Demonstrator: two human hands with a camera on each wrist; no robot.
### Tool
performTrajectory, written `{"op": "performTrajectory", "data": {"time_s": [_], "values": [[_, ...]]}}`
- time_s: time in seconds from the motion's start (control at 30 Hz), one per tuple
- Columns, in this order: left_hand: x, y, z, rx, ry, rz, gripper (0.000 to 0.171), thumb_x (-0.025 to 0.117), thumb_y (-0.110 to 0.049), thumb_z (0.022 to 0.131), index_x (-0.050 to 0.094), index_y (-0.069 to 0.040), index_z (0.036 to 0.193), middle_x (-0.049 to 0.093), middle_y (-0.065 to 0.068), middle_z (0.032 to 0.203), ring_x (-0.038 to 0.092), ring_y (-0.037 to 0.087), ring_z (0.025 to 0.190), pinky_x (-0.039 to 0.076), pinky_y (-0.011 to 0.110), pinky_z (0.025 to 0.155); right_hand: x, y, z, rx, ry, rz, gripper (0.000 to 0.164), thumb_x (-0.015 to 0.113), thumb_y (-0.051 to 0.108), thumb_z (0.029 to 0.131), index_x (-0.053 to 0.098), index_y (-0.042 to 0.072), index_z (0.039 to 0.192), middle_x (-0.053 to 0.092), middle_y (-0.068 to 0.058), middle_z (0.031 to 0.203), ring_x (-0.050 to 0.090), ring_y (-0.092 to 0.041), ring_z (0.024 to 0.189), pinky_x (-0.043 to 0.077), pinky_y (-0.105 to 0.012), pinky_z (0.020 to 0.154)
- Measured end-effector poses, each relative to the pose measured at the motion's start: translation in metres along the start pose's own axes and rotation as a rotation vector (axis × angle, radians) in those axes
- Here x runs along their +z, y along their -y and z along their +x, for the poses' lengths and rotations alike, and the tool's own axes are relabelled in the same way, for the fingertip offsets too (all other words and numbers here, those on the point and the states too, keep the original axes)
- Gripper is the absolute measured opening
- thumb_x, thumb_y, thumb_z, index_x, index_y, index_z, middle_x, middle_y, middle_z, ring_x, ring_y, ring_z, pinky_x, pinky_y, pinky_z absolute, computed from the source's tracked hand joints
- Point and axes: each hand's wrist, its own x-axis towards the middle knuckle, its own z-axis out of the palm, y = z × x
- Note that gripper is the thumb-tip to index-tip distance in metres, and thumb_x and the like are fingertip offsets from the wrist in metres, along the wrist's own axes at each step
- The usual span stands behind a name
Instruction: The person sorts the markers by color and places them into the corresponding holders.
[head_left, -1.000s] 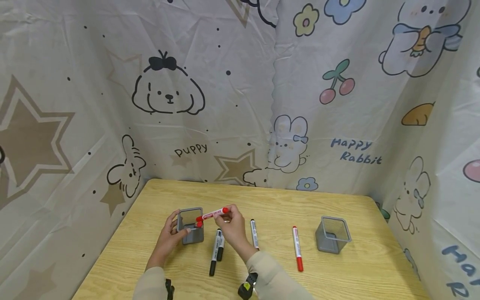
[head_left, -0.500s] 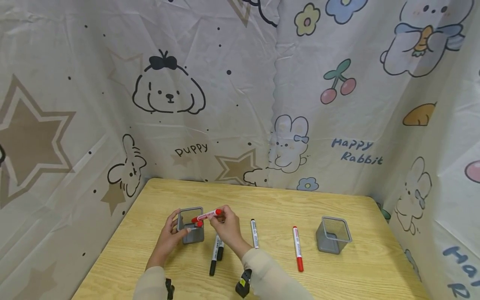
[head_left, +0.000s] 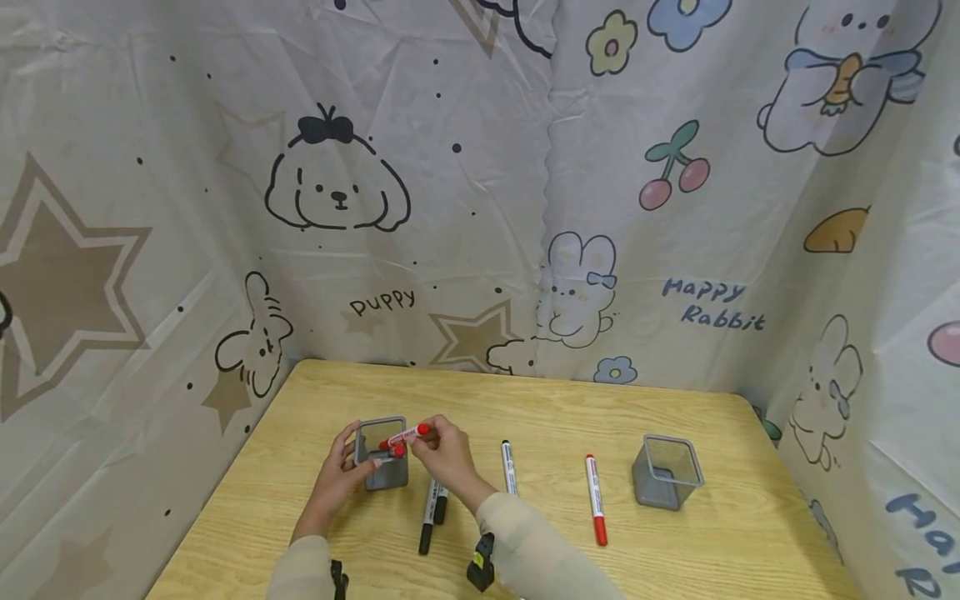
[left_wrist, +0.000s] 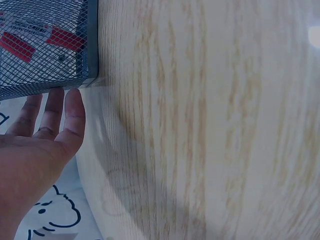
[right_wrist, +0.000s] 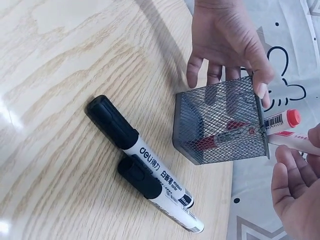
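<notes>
A grey mesh pen holder (head_left: 387,477) stands on the table's left part. My left hand (head_left: 335,479) steadies it, with the thumb at the rim and the other fingers along the far wall. Pinched in my right hand (head_left: 447,461) is a red-capped whiteboard marker (head_left: 405,436), slanting over the rim with its lower end inside the holder. Another red marker (right_wrist: 293,117) leans inside, its red end sticking out past the rim in the right wrist view. The left wrist view shows both markers' red parts through the mesh and my left fingertips (left_wrist: 73,117) against the wall.
Two black-capped markers (right_wrist: 155,165) lie side by side just right of the holder. Farther right lie a black-tipped marker (head_left: 509,467), partly behind my right forearm, and a red marker (head_left: 596,500). A second mesh holder (head_left: 666,473) stands at the right.
My right hand has moved left toward the holder, carrying the red marker's lower end down into it. My left hand and the holder have stayed in place.
</notes>
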Motion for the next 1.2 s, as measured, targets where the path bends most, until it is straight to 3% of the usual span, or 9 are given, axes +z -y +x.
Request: {"op": "performTrajectory", "data": {"time_s": [0.27, 0.63, 1.2], "values": [[-0.001, 0.000, 0.000, 0.000, -0.003, 0.012, 0.077, 0.067, -0.012, 0.086, 0.022, -0.029, 0.146, 0.031, 0.021, 0.143, 0.046, 0.036, 0.116, 0.043, 0.044, 0.087, 0.009, -0.008, 0.006, -0.032, 0.075, -0.080, 0.015, 0.064, 0.008, 0.085, 0.062, 0.001, 0.098, 0.062, 0.002, 0.078, 0.055, -0.005, 0.067, 0.047, -0.020, 0.059], [-0.001, 0.001, 0.000, -0.004, -0.013, 0.030, 0.076, 0.067, -0.013, 0.085, 0.024, -0.029, 0.145, 0.032, 0.021, 0.142, 0.047, 0.035, 0.115, 0.043, 0.041, 0.085, 0.010, -0.010, 0.007, -0.011, 0.113, -0.112, 0.019, 0.061, 0.005, 0.086, 0.063, 0.000, 0.104, 0.065, -0.001, 0.080, 0.057, -0.006, 0.069, 0.047, -0.020, 0.058], [0.000, 0.001, 0.000, -0.002, -0.017, 0.018, 0.077, 0.068, -0.012, 0.084, 0.024, -0.028, 0.145, 0.032, 0.022, 0.142, 0.047, 0.035, 0.115, 0.044, 0.039, 0.082, 0.004, -0.009, 0.004, 0.026, 0.100, -0.093, 0.015, 0.062, 0.004, 0.086, 0.063, 0.003, 0.101, 0.062, 0.003, 0.081, 0.057, -0.006, 0.071, 0.047, -0.021, 0.062]]}}
